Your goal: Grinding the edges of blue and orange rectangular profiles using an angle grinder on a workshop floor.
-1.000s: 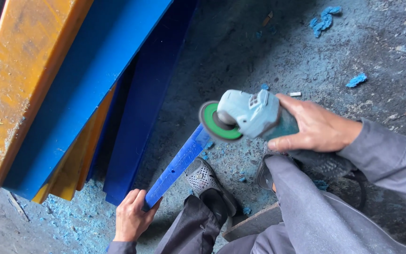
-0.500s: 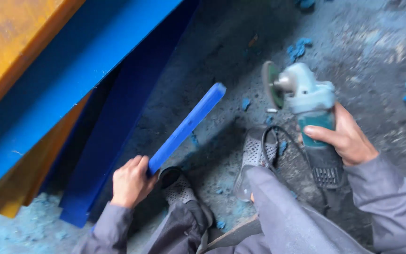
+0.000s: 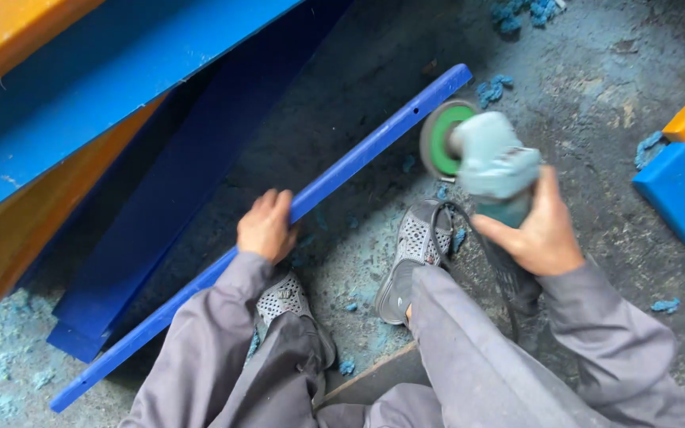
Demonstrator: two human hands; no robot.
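Gripping blue bar [image 3: 334,181], left hand [image 3: 265,226]; right hand [image 3: 539,231] holds grinder [image 3: 487,158] beside it

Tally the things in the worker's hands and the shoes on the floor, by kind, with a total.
Blue strip, gripped by the left hand: 1
Angle grinder, gripped by the right hand: 1
Grey shoes: 2
Total: 4

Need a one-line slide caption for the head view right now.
Left hand grips a long blue bar; right hand holds an angle grinder beside the bar's far end.
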